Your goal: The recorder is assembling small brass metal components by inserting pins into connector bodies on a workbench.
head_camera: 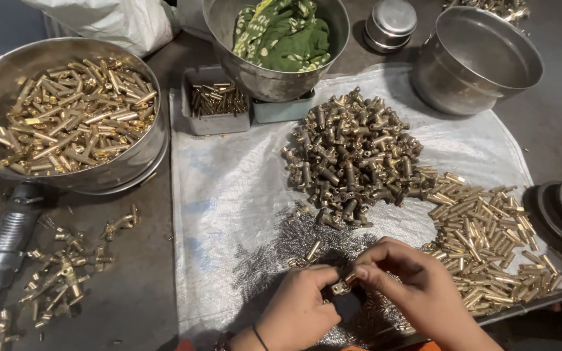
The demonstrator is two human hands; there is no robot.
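**Both hands on one brass fitting, low on the white sheet**

I see my left hand point(300, 305) and right hand point(401, 283) meeting at about 6 o'clock in the frame, fingertips pinched together around a small brass fitting point(341, 285). Each grip is clenched on that same piece — left from the left side, right from above and right.

Under the hands lies a scatter of small dark springs point(281, 250) on the white woven sheet point(229, 188) that covers the tabletop. At 12 o'clock from the hands sits a heap of dull brass T-shaped fittings point(352, 153); at 3 o'clock, a spread of bright brass pins point(489, 237), touching the heap's edge.

At 10 o'clock a wide steel bowl point(144, 153) is filled with longer brass rods. A small grey tray point(216, 120) of dark pins stands just beside it, and behind that a steel pot point(274, 81) holds a green cloth point(284, 32). An empty steel pan point(476, 62) tilts at 1 o'clock — well apart from the hands. Loose brass bits point(66, 273) lie on the bare tabletop at 9 o'clock.
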